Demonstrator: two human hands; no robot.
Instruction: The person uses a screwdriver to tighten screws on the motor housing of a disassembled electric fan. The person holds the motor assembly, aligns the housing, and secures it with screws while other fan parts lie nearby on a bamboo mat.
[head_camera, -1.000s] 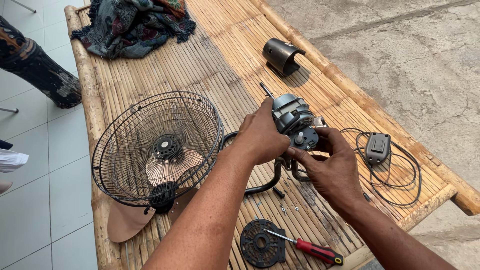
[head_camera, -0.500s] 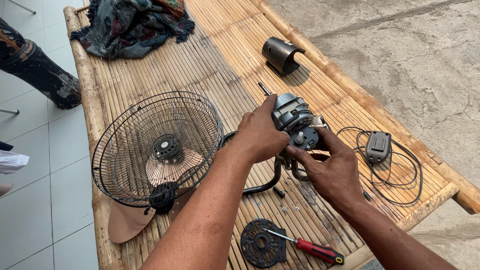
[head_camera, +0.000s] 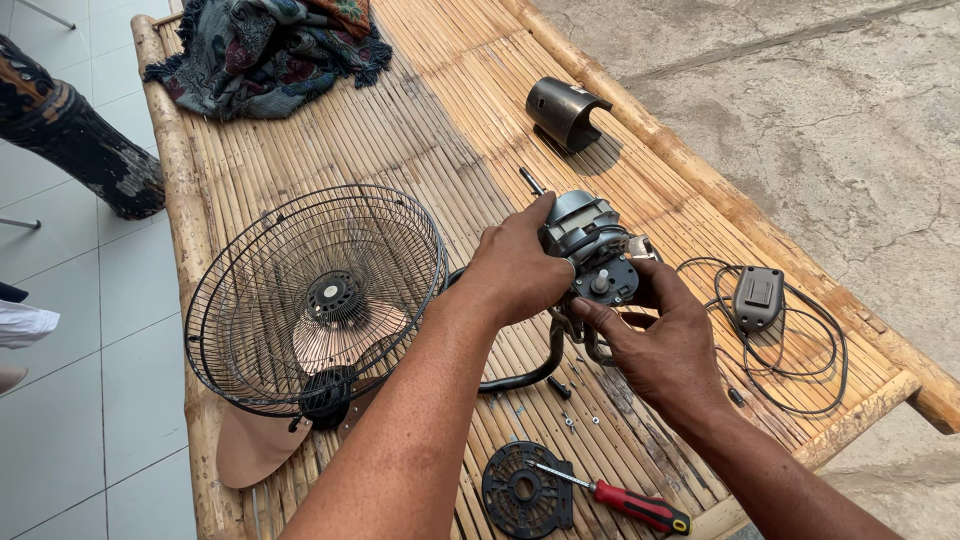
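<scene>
A bare fan motor with its shaft pointing away sits above a bamboo bench. My left hand grips the motor's left side. My right hand holds it from below and right, thumb by the black rear plate. A black curved stand tube hangs under the motor.
A wire fan guard with a tan blade lies at left. A black round plate, red-handled screwdriver and loose screws lie near the front edge. A black motor cover, a corded switch box and a crumpled cloth lie around.
Both hands and the motor stay almost in place; the right fingers shift slightly on the motor's rear plate.
</scene>
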